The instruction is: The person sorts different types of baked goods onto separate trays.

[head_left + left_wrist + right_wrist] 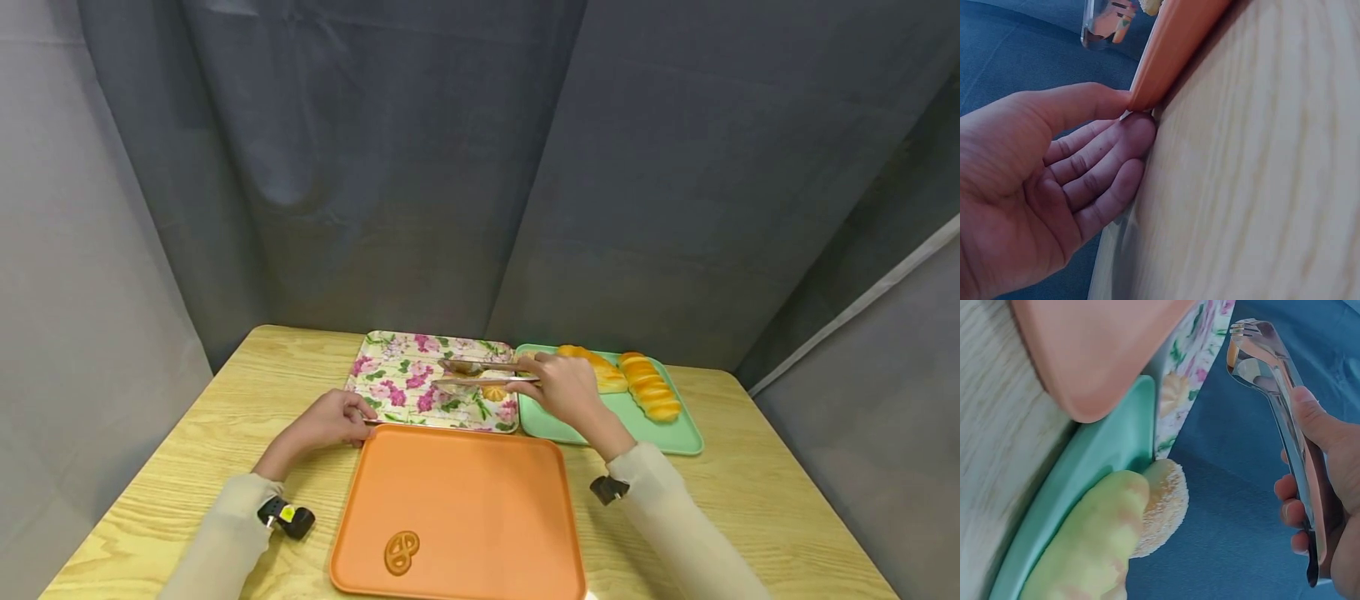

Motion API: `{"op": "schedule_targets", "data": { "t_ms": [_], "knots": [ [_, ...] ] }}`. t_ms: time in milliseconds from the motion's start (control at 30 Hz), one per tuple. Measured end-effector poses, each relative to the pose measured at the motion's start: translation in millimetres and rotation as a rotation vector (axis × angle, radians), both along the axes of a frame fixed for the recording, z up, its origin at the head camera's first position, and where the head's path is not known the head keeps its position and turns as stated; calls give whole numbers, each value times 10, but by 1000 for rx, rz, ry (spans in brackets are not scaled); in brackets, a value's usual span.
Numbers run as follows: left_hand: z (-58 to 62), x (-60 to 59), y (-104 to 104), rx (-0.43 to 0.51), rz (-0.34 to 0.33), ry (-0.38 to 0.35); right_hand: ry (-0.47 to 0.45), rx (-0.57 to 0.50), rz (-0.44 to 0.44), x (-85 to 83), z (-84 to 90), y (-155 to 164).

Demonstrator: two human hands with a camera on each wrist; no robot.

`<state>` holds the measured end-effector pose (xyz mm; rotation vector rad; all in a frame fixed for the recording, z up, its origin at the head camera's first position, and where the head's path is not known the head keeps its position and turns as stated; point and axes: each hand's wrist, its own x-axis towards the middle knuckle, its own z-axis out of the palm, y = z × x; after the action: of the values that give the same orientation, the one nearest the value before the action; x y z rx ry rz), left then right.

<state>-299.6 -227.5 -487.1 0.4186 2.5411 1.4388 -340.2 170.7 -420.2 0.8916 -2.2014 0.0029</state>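
Note:
My left hand point(352, 419) lies at the far left corner of the orange tray point(457, 492). In the left wrist view its thumb point(1085, 103) lies on the corner of the orange tray point(1172, 44) and the fingers point(1107, 162) lie under it, pinching it. My right hand point(551, 385) grips metal tongs point(480, 372) that reach left over the floral tray point(397, 375). The tongs point(1272, 381) have their arms slightly apart, with nothing between them. A small round bun point(493, 391) sits on the floral tray just below the tongs. A pretzel-shaped biscuit point(402, 552) lies on the orange tray.
A green tray point(660, 433) at the right carries two long bread loaves point(649, 386) and a round bun point(1163, 506) at its edge. All three trays stand on a wooden table point(225, 400), closed in by grey curtains.

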Motion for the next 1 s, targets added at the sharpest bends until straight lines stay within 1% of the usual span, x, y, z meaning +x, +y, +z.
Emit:
{"op": "schedule_targets", "data": {
  "t_ms": [200, 467, 567, 800, 1000],
  "knots": [
    [-1, -10, -9, -6, 0, 7, -39, 22, -34, -47, -78, 22],
    [-10, -16, -13, -4, -4, 9, -45, 42, -51, -86, -163, 33],
    [-15, -16, -14, -6, -9, 12, -53, 38, -51, -96, -182, 30],
    [-11, -15, -13, -4, -13, 9, -37, 42, -42, -103, -201, 16],
    [-7, -16, -10, -5, -12, 6, -56, 32, -47, -104, -201, 9]
  ]
}}
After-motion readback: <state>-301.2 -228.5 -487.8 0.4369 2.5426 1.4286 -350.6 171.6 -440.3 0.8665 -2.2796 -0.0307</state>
